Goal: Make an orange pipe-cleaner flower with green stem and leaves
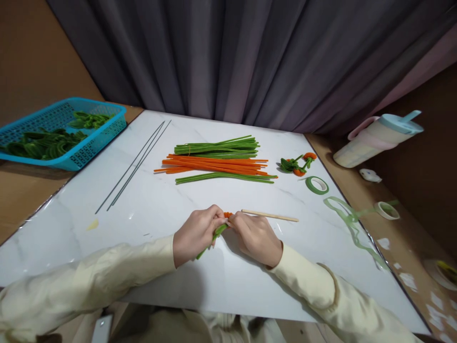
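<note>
My left hand [195,233] pinches a green pipe-cleaner stem [214,236] whose lower end sticks out below my fingers. My right hand [256,237] meets it at the stem's top, fingers closed on a small orange pipe-cleaner piece [228,215]. Both hands rest low over the white marble board [150,214], near its front middle. A thin wooden stick [270,216] lies just beyond my right hand, touching neither hand.
Behind lie bundles of green [217,146] and orange pipe cleaners [217,165], a finished green-orange flower [298,165], green tape roll [317,185], loose tape strip [352,224], thin wires [134,164]. A blue basket [89,143] of green leaves sits far left; a pitcher [378,138] far right.
</note>
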{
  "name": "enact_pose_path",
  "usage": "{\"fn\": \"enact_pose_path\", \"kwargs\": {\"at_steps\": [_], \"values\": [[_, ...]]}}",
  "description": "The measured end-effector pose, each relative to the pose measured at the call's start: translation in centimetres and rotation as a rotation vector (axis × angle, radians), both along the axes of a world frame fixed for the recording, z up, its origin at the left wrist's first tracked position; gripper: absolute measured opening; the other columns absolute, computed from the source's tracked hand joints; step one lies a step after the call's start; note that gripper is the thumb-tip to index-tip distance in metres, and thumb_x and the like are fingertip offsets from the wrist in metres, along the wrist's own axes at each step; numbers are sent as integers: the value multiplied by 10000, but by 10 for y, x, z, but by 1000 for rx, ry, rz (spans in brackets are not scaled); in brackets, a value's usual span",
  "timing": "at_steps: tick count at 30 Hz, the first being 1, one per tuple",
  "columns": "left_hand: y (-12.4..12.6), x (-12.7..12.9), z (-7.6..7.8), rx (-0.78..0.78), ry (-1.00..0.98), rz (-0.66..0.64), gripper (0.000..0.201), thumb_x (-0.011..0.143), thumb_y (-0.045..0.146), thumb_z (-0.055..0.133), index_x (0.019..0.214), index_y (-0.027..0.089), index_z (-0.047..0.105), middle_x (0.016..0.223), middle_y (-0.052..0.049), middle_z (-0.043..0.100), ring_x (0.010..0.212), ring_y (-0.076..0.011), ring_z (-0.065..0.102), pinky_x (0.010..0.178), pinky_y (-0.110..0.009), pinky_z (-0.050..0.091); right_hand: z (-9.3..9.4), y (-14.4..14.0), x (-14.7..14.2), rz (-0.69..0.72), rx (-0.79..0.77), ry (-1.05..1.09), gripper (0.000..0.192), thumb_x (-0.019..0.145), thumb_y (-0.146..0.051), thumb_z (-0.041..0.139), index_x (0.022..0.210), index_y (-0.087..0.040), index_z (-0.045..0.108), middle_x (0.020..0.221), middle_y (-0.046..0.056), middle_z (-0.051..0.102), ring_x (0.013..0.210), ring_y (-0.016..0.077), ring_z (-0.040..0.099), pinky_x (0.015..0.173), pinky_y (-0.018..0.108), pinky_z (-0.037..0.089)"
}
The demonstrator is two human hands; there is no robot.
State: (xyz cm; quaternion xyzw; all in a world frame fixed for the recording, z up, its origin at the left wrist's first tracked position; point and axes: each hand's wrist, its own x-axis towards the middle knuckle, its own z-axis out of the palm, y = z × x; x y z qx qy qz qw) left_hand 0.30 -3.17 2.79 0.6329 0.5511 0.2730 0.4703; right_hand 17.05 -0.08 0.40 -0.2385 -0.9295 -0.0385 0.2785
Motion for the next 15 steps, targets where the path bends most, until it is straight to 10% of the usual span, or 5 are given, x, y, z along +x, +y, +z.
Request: {"fn": "enact_pose_path", "kwargs": {"at_steps": [15], "values": [[5, -6, 8, -250, -77, -37, 97, 636, 84, 474, 599, 172, 457, 355, 84, 459, 327, -84, 474, 360, -153, 312, 4, -5, -3, 78, -379, 25, 149, 749, -72, 320, 748, -186, 417, 611, 1, 558, 485, 114, 459, 460, 225, 262]]}}
